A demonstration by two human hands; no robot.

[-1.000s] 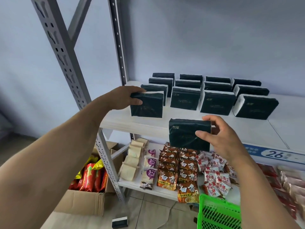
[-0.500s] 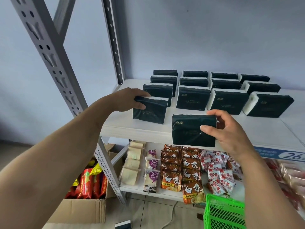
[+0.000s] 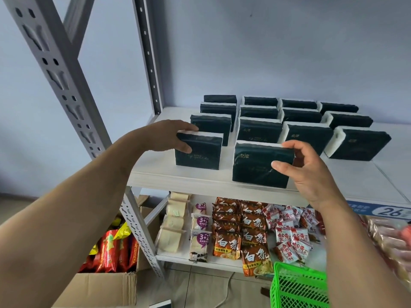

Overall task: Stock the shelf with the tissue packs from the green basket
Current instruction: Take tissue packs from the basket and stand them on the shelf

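Several dark green tissue packs (image 3: pixel 259 131) stand upright in rows on the white shelf (image 3: pixel 200 174). My left hand (image 3: pixel 164 135) grips the top left corner of a pack (image 3: pixel 200 152) standing at the front of the left row. My right hand (image 3: pixel 304 167) grips the right end of another pack (image 3: pixel 258 164), which stands at the shelf's front edge in the second row. A corner of the green basket (image 3: pixel 298 285) shows at the bottom right; its inside is hidden.
A grey perforated upright (image 3: pixel 57 70) rises at the left. Below, a lower shelf (image 3: pixel 178 255) carries noodle packets (image 3: pixel 229 236) and snack bags (image 3: pixel 289 236). A cardboard box (image 3: pixel 100 285) with red packets sits on the floor at the left. A price label (image 3: pixel 387 211) marks the shelf edge.
My right hand lifted its pack from below the shelf edge up onto the shelf front. My left hand's pack stays in the left row.
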